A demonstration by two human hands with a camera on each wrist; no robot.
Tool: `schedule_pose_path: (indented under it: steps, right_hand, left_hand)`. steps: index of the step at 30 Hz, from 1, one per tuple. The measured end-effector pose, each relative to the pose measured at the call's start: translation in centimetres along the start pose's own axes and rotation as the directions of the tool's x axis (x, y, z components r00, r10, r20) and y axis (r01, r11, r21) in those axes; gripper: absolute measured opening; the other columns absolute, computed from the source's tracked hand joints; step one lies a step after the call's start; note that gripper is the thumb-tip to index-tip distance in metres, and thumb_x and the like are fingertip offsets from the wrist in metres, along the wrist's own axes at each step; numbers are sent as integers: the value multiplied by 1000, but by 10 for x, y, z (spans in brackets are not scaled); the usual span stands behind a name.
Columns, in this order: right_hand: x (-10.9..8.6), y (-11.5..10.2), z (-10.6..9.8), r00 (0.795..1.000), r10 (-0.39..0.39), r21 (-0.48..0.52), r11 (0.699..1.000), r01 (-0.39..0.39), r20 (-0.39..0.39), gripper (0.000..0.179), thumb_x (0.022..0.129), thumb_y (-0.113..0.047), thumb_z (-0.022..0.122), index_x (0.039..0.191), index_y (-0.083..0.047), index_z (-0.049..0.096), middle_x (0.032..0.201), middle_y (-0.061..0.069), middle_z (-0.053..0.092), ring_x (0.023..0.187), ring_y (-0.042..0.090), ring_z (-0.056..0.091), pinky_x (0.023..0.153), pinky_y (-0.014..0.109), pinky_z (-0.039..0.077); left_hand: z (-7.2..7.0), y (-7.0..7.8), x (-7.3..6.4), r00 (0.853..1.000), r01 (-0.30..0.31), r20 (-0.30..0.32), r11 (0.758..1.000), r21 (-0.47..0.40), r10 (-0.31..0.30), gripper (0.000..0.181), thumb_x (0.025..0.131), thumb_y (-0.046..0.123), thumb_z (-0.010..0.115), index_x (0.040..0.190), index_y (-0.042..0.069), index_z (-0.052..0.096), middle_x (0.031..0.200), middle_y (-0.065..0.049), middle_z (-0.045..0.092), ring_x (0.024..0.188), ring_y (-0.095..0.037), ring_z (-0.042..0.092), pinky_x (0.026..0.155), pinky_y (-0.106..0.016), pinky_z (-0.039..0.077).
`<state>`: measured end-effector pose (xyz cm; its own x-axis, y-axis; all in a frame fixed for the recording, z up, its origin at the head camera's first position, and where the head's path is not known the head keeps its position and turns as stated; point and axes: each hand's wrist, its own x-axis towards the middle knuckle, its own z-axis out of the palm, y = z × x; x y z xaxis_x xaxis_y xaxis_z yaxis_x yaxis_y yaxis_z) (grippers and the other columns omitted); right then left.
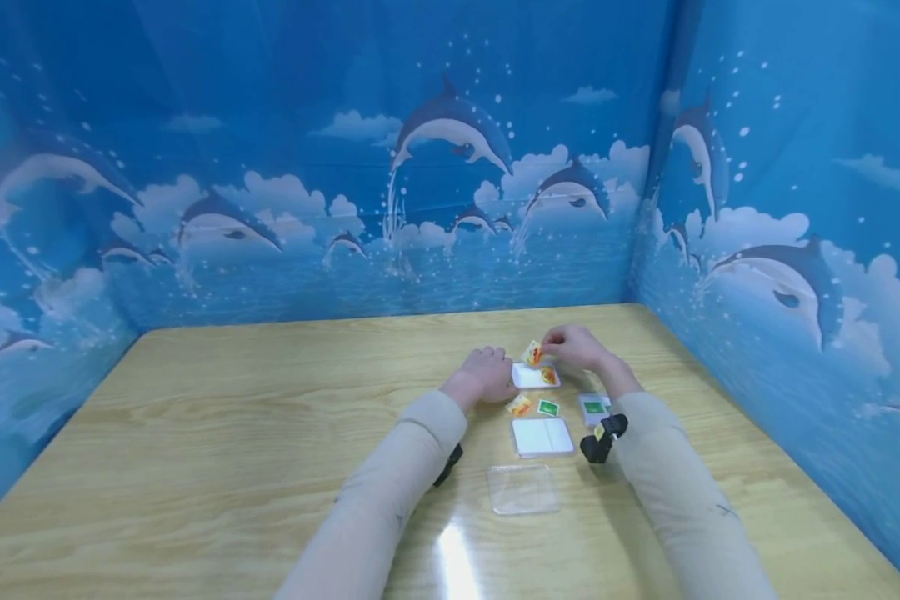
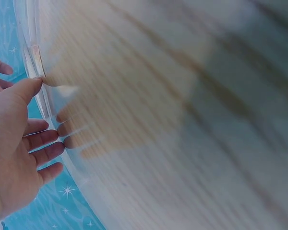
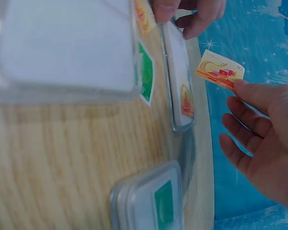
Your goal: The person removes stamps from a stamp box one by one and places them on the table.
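Orange stamp (image 3: pixel 218 69), right of centre in the head view, pinched by fingers of the right hand (image 1: pixel 573 347); the left hand (image 1: pixel 486 377), fingers loose, touches the white case (image 1: pixel 527 377) just below.

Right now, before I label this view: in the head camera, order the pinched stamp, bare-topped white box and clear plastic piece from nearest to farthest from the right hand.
1. Stamp: pinched in the right hand.
2. Bare-topped white box: on the camera side.
3. Clear plastic piece: closest to the camera.
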<state>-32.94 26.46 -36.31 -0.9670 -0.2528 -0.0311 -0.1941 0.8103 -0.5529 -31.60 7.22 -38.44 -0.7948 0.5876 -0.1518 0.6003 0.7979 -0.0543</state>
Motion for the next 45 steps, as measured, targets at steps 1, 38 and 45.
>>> schedule_pose_path:
  steps: [1, 38, 45]
  right_hand:
    - [0, 0, -1, 1000, 3, 13, 1000, -3, -4, 17, 92, -14, 55, 94, 0, 63, 91, 12, 62, 86, 26, 55, 76, 38, 45]
    - [25, -22, 17, 944, 330, 270, 910, -315, -11, 29, 89, -10, 54, 113, 6, 58, 116, 23, 55, 108, 33, 50, 92, 42, 41]
    - [24, -22, 17, 933, 359, 195, 914, -356, 18, 31, 92, -15, 52, 115, 4, 57, 111, 19, 57, 101, 30, 53, 87, 41, 45]
  left_hand:
    - [0, 0, 0, 1000, -2, 0, 1000, 0, 2, 56, 92, 50, 46, 128, 9, 52, 126, -9, 49, 116, -22, 43, 101, -38, 32]
    - [3, 2, 0, 1000, 1, -14, 998, 66, 0, 57, 93, 50, 42, 132, 9, 48, 132, -8, 47, 122, -23, 40, 105, -39, 26]
    - [2, 2, 0, 1000, 7, -28, 998, 60, -5, 56, 92, 49, 44, 130, 8, 50, 127, -9, 50, 118, -23, 43, 104, -38, 29]
